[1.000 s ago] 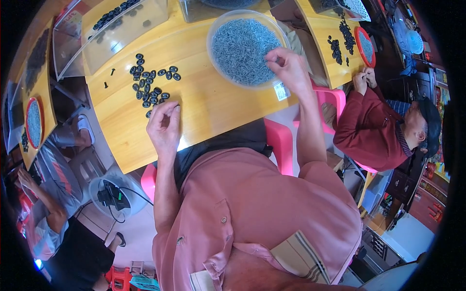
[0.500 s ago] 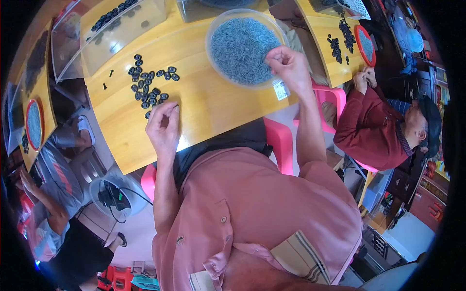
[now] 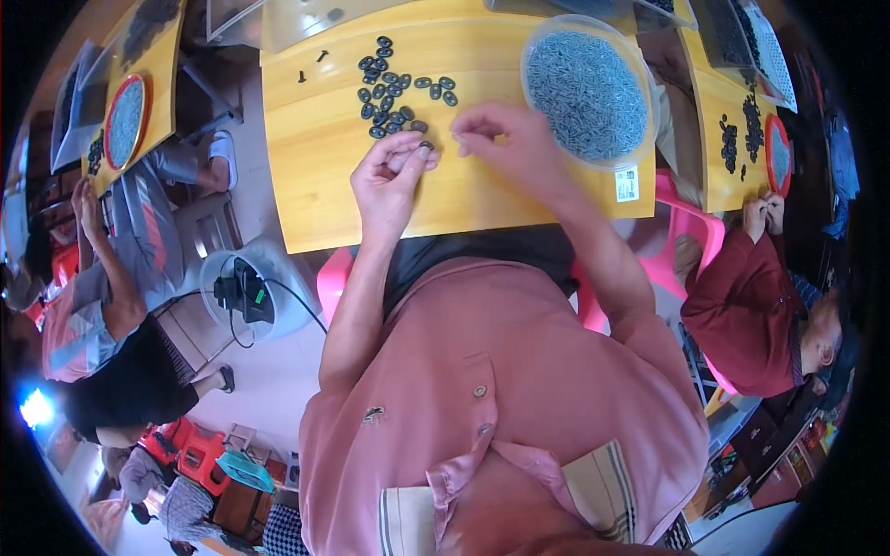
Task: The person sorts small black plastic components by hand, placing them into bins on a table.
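My left hand [image 3: 391,176] is closed in a pinch, with a small black oval piece [image 3: 425,145] between thumb and fingertips. My right hand [image 3: 508,144] faces it from the right, fingers pinched together. What they hold, if anything, is too small to make out. Just beyond the left hand lies a loose cluster of black oval pieces [image 3: 390,85], each showing small holes or marks. To the right, a round clear tub [image 3: 652,111] is full of small thin bluish-grey pieces [image 3: 586,93] that look like screws.
Two dark screw-like pieces [image 3: 323,56] lie at the table's left. Clear bins [image 3: 306,20] stand along the far edge. A person in dark red [image 3: 746,306] sits at another table on the right, and another person [image 3: 116,278] is on the left. A bucket [image 3: 287,296] stands on the floor.
My right hand has moved left from the tub to near my left hand. The left hand has turned, bringing its black oval piece into sight. The whole view has shifted.
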Demonstrator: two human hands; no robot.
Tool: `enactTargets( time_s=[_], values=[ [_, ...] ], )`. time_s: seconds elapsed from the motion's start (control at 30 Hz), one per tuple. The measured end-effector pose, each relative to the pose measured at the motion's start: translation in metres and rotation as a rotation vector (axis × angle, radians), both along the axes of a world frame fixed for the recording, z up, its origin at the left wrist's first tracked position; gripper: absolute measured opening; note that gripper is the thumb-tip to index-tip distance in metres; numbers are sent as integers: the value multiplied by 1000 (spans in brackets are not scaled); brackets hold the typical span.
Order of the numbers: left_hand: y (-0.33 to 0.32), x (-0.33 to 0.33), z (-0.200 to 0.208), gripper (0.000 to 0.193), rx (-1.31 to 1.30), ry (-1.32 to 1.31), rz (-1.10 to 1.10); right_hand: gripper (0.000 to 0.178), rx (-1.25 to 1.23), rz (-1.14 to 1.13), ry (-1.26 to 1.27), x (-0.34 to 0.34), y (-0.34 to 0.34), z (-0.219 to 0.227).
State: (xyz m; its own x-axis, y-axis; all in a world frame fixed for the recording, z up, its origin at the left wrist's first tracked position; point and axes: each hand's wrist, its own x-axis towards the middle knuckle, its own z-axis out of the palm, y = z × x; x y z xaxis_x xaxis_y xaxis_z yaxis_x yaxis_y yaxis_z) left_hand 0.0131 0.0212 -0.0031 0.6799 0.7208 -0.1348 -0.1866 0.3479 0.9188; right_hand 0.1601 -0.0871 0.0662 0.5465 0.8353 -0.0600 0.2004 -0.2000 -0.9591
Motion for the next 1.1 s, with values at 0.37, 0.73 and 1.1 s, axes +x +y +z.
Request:
enactTargets(
  time_s=[0.37,0.73,1.1],
  values=[
    [3,-6,-3,13,42,-26,-19,12,7,43,-142,-15,18,-24],
    [3,-5,-2,13,45,-12,-21,11,-16,43,-123,-16,18,-18],
    [1,-6,-3,12,61,-28,-37,11,-97,77,-32,-13,12,-20]
  ],
)
